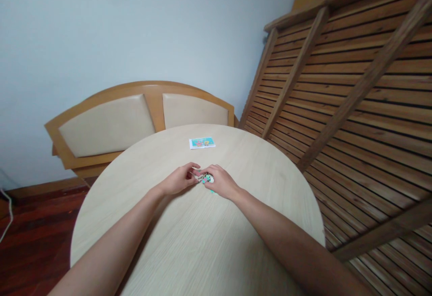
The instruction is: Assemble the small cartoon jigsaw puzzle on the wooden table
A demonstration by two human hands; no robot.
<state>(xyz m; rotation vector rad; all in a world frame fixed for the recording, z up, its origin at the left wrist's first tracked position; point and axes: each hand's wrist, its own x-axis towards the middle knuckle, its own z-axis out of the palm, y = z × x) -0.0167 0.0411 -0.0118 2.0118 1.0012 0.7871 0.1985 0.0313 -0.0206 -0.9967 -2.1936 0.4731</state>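
Note:
A little heap of small flat puzzle pieces, teal, pink, white and brownish, lies at the middle of the round table. My left hand curls its fingers and thumb around the left side of the heap. From the right, my right hand cups over the pieces, thumb near and fingers on the far side. Both hands touch the pieces, and their fingers hide part of the heap. A teal bit shows on the tabletop just below my right thumb. Single pieces are too small to tell apart.
A picture card with cartoon figures on teal lies farther back on the table. Behind the table stands a padded wooden headboard against the wall. A slatted wooden frame leans close along the right side. A white cable hangs at far left.

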